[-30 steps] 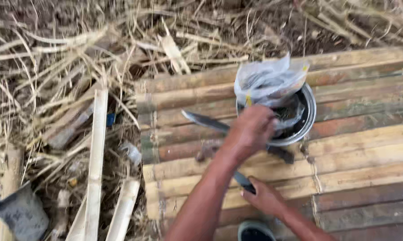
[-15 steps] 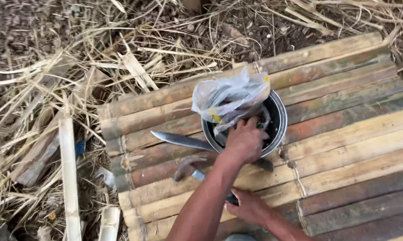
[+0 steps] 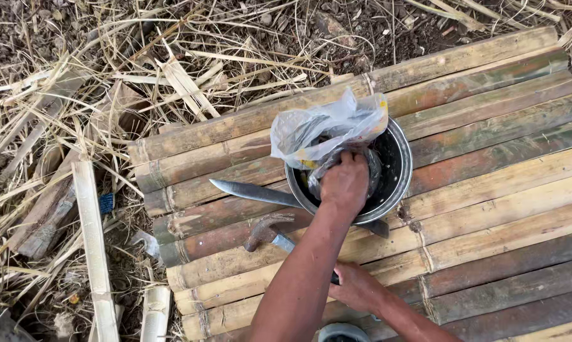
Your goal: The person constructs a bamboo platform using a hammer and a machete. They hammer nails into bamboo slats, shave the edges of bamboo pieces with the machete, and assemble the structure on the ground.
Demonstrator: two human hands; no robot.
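My left hand (image 3: 345,183) reaches into a metal bowl (image 3: 402,170) and closes on the lower part of a clear plastic bag (image 3: 324,130) that sticks up out of it. What is inside the bag is dark and unclear. My right hand (image 3: 357,288) sits lower on the bamboo slat platform (image 3: 489,190) and grips the handle of a rusty hammer (image 3: 265,229), whose head lies to the left. A long knife (image 3: 251,192) lies flat, its blade pointing left from under the bowl.
Dry straw, split bamboo pieces (image 3: 95,240) and wood scraps cover the ground left of and behind the platform. A round dark container rim (image 3: 343,332) shows at the bottom edge.
The view has shifted so the platform sits more to the right. My left hand has sunk further into the bowl onto the bag. My right hand stays on the hammer handle.
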